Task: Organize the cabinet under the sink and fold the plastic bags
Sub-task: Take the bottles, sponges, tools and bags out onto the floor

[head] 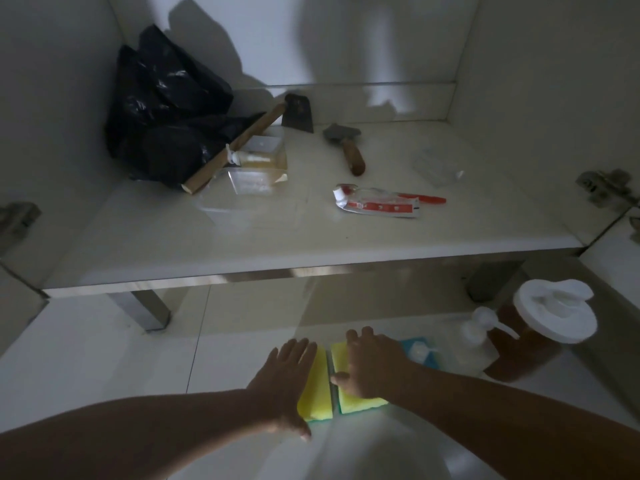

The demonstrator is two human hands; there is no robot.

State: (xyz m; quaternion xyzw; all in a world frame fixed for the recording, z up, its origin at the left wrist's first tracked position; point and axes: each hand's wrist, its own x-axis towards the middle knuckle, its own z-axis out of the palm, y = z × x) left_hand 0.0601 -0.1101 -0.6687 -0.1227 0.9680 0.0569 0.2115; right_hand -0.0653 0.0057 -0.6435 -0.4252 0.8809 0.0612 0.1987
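Note:
Two yellow sponges with green undersides lie side by side on the white floor tiles in front of the cabinet. My left hand (282,382) rests flat with straight fingers on the left sponge (317,393). My right hand (369,365) lies flat on the right sponge (349,393), covering most of it. Inside the cabinet, a heap of black plastic bags (166,109) fills the back left corner of the white shelf (311,244).
On the shelf lie a hatchet with a wooden handle (242,140), a clear soap bottle (259,155), a clear plastic box (249,188), a scraper (346,147), a toothpaste tube (377,202) and a red toothbrush. A brown jug with a white lid (540,327), a pump bottle (474,337) stand on the floor at right.

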